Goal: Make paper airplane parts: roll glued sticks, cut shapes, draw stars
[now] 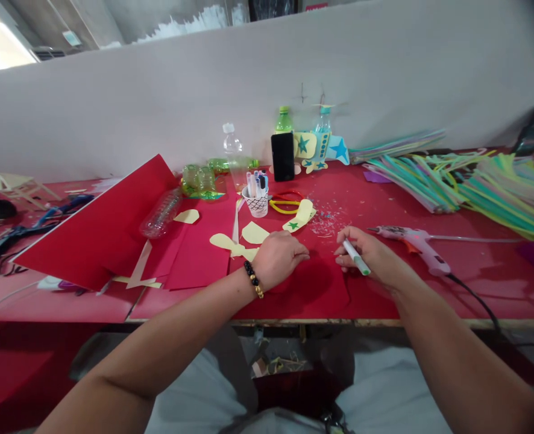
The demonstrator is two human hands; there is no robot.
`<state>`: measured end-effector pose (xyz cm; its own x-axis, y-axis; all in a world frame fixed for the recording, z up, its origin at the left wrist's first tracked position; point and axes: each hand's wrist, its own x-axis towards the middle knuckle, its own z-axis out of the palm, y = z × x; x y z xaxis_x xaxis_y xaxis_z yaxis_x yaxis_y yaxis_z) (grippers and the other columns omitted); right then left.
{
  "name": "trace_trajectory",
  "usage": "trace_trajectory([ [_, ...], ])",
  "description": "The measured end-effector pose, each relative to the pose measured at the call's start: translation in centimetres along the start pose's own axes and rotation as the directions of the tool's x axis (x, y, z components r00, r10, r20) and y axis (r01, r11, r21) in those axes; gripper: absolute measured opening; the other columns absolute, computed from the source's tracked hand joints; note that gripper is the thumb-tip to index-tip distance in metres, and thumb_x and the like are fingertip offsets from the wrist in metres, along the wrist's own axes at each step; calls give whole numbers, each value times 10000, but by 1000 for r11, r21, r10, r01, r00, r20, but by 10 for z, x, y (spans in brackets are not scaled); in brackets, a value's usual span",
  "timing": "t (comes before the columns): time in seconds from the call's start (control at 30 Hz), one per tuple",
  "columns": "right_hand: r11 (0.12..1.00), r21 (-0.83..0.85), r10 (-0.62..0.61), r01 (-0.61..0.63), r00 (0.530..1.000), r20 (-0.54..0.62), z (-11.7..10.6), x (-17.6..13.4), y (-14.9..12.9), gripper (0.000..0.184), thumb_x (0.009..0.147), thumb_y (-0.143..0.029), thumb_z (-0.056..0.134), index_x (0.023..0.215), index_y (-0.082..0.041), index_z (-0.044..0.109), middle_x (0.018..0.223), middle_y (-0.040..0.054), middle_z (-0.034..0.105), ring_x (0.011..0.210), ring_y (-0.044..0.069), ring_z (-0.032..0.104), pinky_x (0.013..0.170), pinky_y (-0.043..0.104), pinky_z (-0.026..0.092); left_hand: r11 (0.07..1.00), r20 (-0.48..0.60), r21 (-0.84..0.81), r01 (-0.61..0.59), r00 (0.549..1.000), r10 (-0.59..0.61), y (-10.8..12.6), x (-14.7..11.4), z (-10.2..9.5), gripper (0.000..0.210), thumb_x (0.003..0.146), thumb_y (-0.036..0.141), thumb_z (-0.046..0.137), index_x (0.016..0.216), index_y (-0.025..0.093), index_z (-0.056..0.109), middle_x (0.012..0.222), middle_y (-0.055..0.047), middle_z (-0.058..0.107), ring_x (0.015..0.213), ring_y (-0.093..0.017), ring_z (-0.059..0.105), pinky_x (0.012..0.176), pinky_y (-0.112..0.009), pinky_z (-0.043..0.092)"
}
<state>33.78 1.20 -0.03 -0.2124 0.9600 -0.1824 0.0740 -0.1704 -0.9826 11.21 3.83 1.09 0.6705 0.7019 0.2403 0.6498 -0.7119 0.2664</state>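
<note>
My right hand [365, 253] has its fingers closed round a white marker [356, 257] with a green end, held just above the red tabletop. My left hand [279, 259], with a beaded bracelet on its wrist, is curled over the red sheet; its fingertips are pressed together and anything in them is hidden. Beside the left hand lie a yellow propeller-shaped cutout [225, 244] and a pale yellow paper piece [254, 232]. Beyond it is a curved yellow strip [294, 224] with a green star drawn on it.
A cup of markers [257, 204], scissors [282, 206] and an upright phone [283, 158] stand or lie ahead. At the right is a pink glue gun [414, 244] with its cord. Plastic bottles [163, 212], a leaning red board [108, 229] and bundled colourful strips [502, 187] surround.
</note>
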Motion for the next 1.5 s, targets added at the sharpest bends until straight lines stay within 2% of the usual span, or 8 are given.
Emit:
trace_trajectory([
  [0.27,977,-190,-106,93,992,-61,-5,6,14,306,648,-181,654,873,-240,457,624,-77,538,482,103,528,466,220,402,957,-196,64,282,944,-265,-18,-42,-45,276,898,369,538,742,171,650,737,-32,651,716,-161,550,661,-274,377],
  [0.4,918,-359,-223,169,968,-113,-6,14,19,277,681,-219,660,883,-246,473,681,-46,585,574,139,577,535,252,448,902,4,146,407,911,-412,-29,-95,-72,347,810,501,614,665,186,624,689,-20,620,667,-175,540,588,-289,371],
  [0.5,872,-441,-333,213,918,-215,-4,12,12,274,717,-310,679,898,-243,485,776,1,631,667,169,603,617,289,470,934,-62,172,314,949,-308,-18,-115,-79,240,859,430,573,828,214,673,905,-46,649,852,-217,561,771,-361,434],
  [0.63,830,-468,-495,302,786,-370,8,-8,0,242,893,-426,485,1011,-230,564,782,39,634,664,171,567,647,308,450,986,-27,58,157,987,-155,16,-96,-58,264,918,353,499,803,202,681,916,-48,649,889,-190,570,810,-329,472],
  [0.77,896,-293,-425,333,832,-355,30,-27,3,267,926,-394,432,891,-210,622,627,3,533,608,159,516,604,287,419,995,79,49,-90,993,86,35,-63,-8,413,929,326,480,1324,205,492,1346,-94,508,1250,-231,442,1066,-394,368],
  [0.9,900,-358,-360,249,888,-286,41,-31,14,119,875,-277,500,796,-212,561,667,-10,567,631,149,532,607,266,411,996,133,53,-78,989,70,31,-55,27,487,917,462,459,1367,276,442,1473,-93,368,1368,-292,309,1102,-486,306],
  [1.17,778,-603,-399,176,880,-259,40,-29,20,90,857,-311,548,838,-224,560,731,10,617,671,170,586,613,275,436,997,124,-4,-76,989,76,28,-61,27,497,910,527,424,1349,298,457,1451,-94,393,1362,-281,330,1114,-486,297],
  [1.5,701,-704,-413,114,869,-271,42,-27,20,113,856,-329,550,805,-229,555,701,12,621,619,163,572,593,285,436,999,89,13,-53,995,52,30,-67,29,527,880,551,466,1346,305,465,1464,-116,376,1371,-290,328,1114,-472,311],
])
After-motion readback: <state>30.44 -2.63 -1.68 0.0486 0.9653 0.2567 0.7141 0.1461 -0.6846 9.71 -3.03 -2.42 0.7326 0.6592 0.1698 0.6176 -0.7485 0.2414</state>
